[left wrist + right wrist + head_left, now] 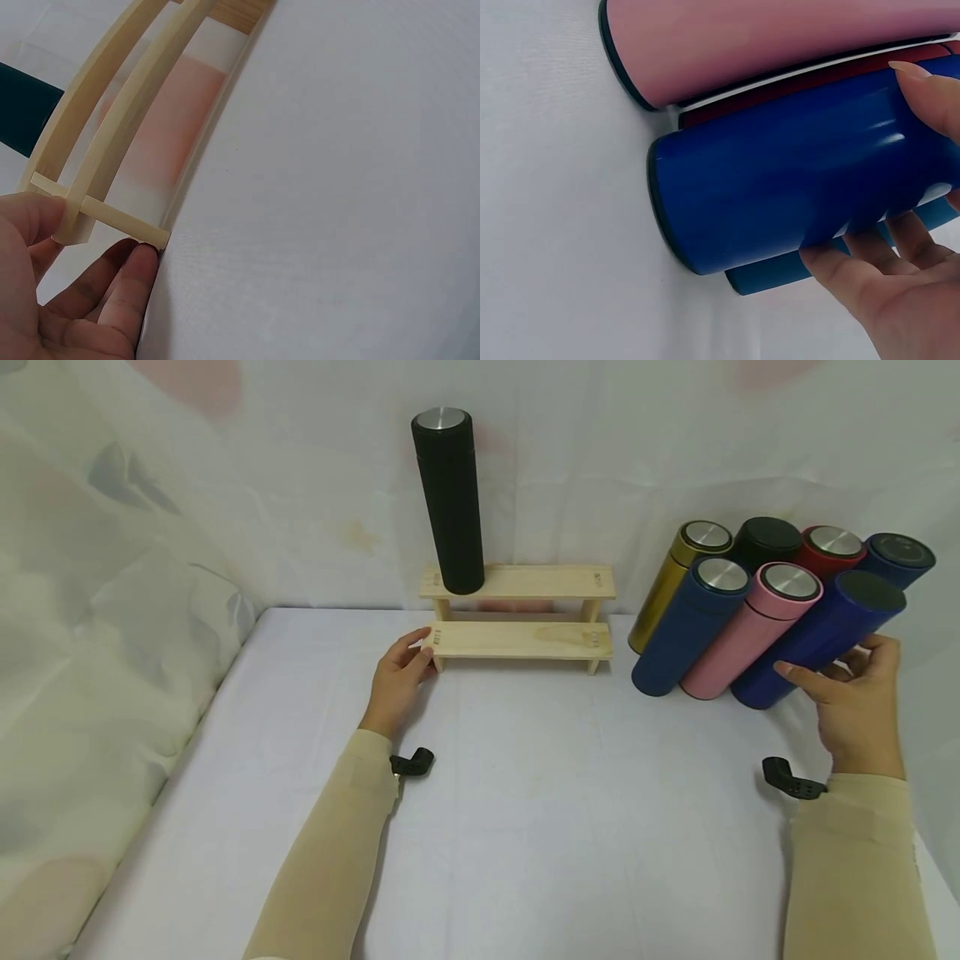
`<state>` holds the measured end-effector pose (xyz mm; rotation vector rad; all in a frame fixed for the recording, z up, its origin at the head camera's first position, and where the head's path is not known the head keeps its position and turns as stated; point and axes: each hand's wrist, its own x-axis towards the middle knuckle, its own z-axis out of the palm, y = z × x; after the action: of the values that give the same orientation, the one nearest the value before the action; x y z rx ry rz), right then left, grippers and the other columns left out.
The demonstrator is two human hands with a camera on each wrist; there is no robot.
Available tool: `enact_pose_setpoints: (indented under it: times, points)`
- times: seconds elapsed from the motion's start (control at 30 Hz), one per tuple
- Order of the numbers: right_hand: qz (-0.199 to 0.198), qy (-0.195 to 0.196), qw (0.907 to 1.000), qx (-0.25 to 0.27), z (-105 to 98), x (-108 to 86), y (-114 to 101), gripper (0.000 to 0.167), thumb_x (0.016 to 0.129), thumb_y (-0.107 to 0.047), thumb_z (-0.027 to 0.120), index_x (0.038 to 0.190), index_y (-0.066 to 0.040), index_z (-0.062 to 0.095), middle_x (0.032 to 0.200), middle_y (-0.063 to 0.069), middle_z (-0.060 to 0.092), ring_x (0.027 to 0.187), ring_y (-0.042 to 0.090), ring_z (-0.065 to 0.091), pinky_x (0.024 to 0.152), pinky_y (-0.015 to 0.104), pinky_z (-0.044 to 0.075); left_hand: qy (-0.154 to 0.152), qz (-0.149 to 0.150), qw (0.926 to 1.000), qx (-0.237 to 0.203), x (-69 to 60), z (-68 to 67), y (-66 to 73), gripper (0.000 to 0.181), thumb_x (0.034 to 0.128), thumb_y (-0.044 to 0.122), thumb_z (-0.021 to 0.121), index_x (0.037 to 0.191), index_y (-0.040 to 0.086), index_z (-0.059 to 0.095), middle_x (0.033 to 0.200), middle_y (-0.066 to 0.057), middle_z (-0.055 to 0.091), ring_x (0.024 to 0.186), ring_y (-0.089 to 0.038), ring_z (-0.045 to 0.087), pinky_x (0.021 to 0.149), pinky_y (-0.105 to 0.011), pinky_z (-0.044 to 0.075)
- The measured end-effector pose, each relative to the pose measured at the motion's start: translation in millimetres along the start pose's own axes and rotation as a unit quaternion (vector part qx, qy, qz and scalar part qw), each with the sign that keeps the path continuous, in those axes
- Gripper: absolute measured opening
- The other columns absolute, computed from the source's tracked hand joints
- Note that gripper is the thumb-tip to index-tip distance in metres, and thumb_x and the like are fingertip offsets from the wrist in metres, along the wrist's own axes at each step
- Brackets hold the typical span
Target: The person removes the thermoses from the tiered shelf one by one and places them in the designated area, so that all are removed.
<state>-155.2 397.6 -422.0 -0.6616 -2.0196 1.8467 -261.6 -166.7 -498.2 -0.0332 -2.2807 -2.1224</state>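
My left hand (pixel 397 683) holds the left end of a two-step wooden rack (pixel 517 640), its thumb on the end of the lower shelf and its fingers by the leg, as the left wrist view shows. On the upper shelf a tall black thermos (pixel 453 510) stands upright at the left. My right hand (pixel 862 706) grips a glossy blue thermos (pixel 813 639), thumb on one side and fingers on the other. In the right wrist view this blue thermos (pixel 757 180) has a dark base rim. Beside it stands a pink thermos (pixel 750 639).
Left of the pink thermos is a dark blue thermos (pixel 686 631). Behind stand a gold thermos (pixel 667 581), a black-lidded one (pixel 767 539), a red one (pixel 831 547) and another blue one (pixel 898 558). A white cloth (pixel 540 810) covers the table; a curtain (pixel 300 485) hangs behind.
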Motion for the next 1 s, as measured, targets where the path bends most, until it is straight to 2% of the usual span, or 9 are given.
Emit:
enact_pose_setpoints:
  times: [0.1,0.17,0.27,0.43,0.53,0.7,0.77,1.0]
  points:
    - [-0.004,-0.01,0.9993,0.036,-0.3,0.6,0.7,0.09,0.088,-0.004,0.093,0.151,-0.033,0.037,0.144,-0.005,0.046,0.136,0.018,0.051,0.095,0.012,0.052,0.0,-0.003,1.0,-0.008,-0.3,0.6,0.7,0.043,0.1135,0.018,0.063,0.157,0.017,0.061,0.137,-0.022,0.064,0.121,-0.039,0.067,0.106,-0.045,0.058]
    - [-0.007,-0.018,0.9982,0.056,-0.1,0.7,0.8,0.09,0.087,-0.002,0.094,0.15,-0.031,0.037,0.14,-0.005,0.048,0.132,0.017,0.053,0.088,0.009,0.053,-0.001,-0.003,1.0,-0.009,-0.3,1.2,0.8,0.044,0.1136,0.018,0.063,0.157,0.017,0.06,0.138,-0.024,0.064,0.122,-0.04,0.067,0.106,-0.046,0.057]
    - [-0.009,-0.025,0.9978,0.06,0.7,0.3,0.9,0.09,0.086,-0.003,0.094,0.15,-0.031,0.037,0.139,-0.005,0.048,0.13,0.016,0.054,0.089,0.009,0.052,0.0,-0.004,1.0,-0.005,0.4,1.2,-0.1,0.043,0.1137,0.018,0.063,0.157,0.017,0.06,0.138,-0.023,0.063,0.123,-0.039,0.067,0.106,-0.044,0.057]
    - [0.0,-0.03,0.9987,0.041,1.7,-0.6,1.2,0.092,0.088,-0.011,0.094,0.153,-0.036,0.035,0.145,-0.005,0.047,0.134,0.015,0.051,0.109,0.017,0.046,0.001,0.001,1.0,0.001,-0.5,0.3,0.2,0.041,0.1136,0.02,0.064,0.155,0.018,0.063,0.135,-0.02,0.065,0.121,-0.034,0.068,0.105,-0.039,0.058]
    - [-0.001,-0.034,0.9986,0.04,1.3,-1.0,1.5,0.092,0.089,-0.011,0.094,0.155,-0.037,0.035,0.148,-0.005,0.046,0.135,0.015,0.05,0.113,0.019,0.043,0.001,0.005,1.0,0.003,-1.6,-0.4,0.6,0.041,0.1133,0.022,0.065,0.154,0.018,0.064,0.134,-0.019,0.065,0.12,-0.033,0.069,0.104,-0.038,0.059]
    - [-0.016,-0.035,0.9971,0.066,-1.8,-2.4,1.0,0.092,0.089,-0.004,0.092,0.157,-0.034,0.037,0.141,-0.004,0.049,0.124,0.014,0.054,0.093,0.012,0.053,0.0,0.004,1.0,0.007,-2.9,-0.4,0.4,0.041,0.1132,0.021,0.065,0.154,0.019,0.064,0.135,-0.019,0.065,0.12,-0.033,0.069,0.103,-0.038,0.059]
    - [-0.026,-0.027,0.9967,0.072,-3.3,-3.2,-0.6,0.093,0.088,-0.001,0.092,0.158,-0.032,0.039,0.138,-0.003,0.05,0.119,0.014,0.054,0.086,0.009,0.054,-0.002,0.0,1.0,0.007,-3.0,0.2,0.0,0.043,0.1133,0.021,0.064,0.156,0.018,0.062,0.137,-0.02,0.065,0.12,-0.034,0.068,0.104,-0.038,0.059]
    - [-0.051,0.015,0.9966,0.063,-6.1,-8.3,-16.4,0.094,0.088,-0.003,0.093,0.16,-0.032,0.041,0.137,-0.002,0.052,0.117,0.013,0.058,0.086,0.008,0.052,0.002,0.004,1.0,0.0,-3.8,1.8,2.4,0.043,0.113,0.02,0.065,0.155,0.018,0.062,0.137,-0.02,0.064,0.121,-0.035,0.068,0.105,-0.04,0.058]
